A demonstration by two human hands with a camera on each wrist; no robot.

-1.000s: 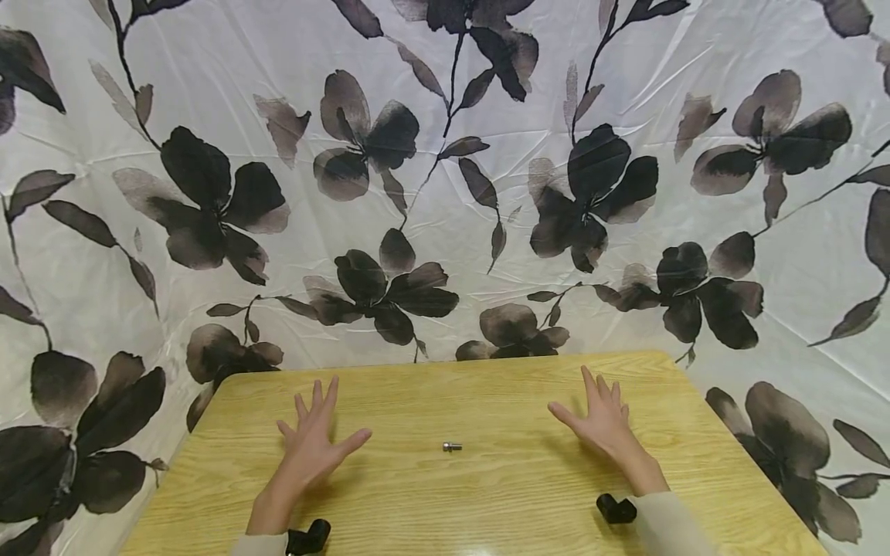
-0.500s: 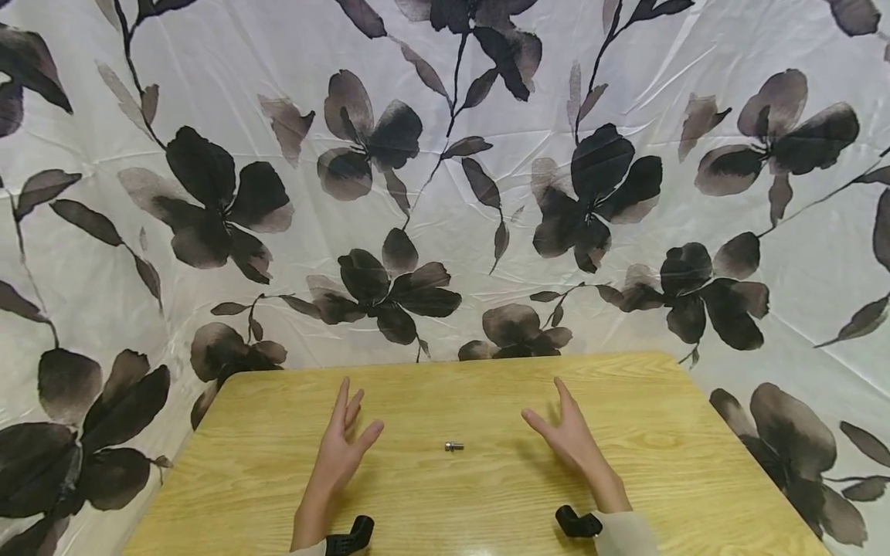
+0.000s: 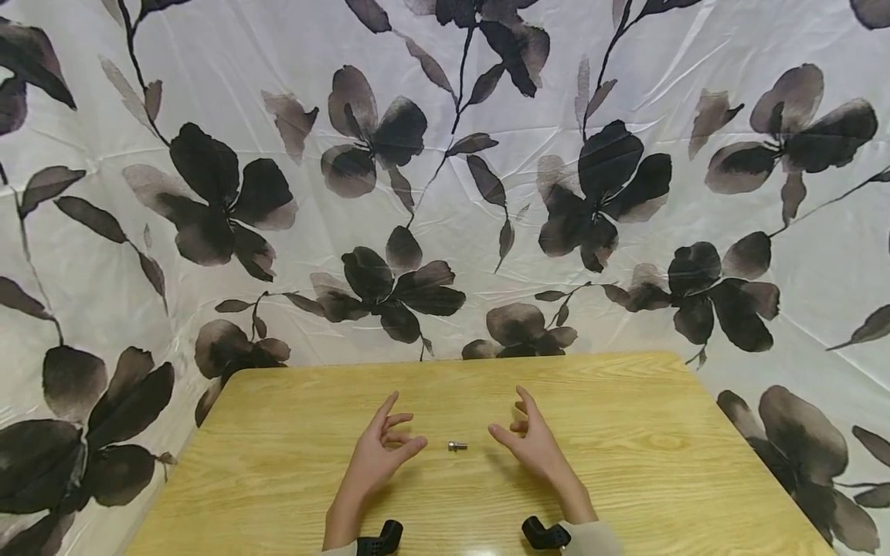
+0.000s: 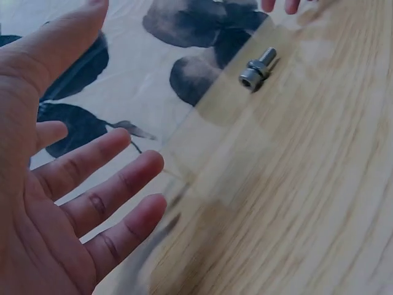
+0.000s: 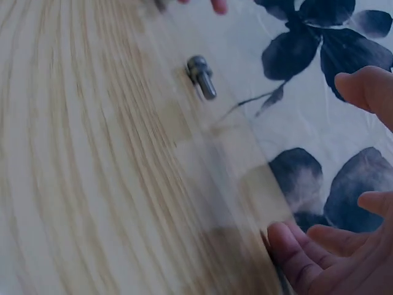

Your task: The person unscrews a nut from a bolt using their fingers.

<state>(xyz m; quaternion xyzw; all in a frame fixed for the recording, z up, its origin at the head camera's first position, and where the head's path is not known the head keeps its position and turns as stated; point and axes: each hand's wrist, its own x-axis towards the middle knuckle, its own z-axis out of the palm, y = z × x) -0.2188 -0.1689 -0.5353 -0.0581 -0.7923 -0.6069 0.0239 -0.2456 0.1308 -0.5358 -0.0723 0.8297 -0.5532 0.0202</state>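
The left hand (image 3: 378,455) and the right hand (image 3: 537,444) face each other over the bench (image 3: 445,502), both bare and holding nothing. Each is wide, the thumb standing apart from loosely bent fingers; the wrist views show the gap between thumb and fingers plainly on both sides. Between the hands, touching neither, a small metal bolt (image 3: 456,445) lies on its side on the bench, its head toward the left hand and its shank toward the right. The left wrist view shows a round socket in the head and a ring around the shank just behind it; whether that ring is a washer or a nut cannot be told. At the left wrist sits a black device (image 3: 381,538), with a second black device (image 3: 545,533) at the right one, each beside a pale sleeve (image 3: 591,538). The bench has a yellowish wood-grain top and rounded far corners. Past its far edge and along both sides hangs a pale, creased cloth (image 3: 480,239) printed with large dark flowers, stems and leaves in black and brownish grey.
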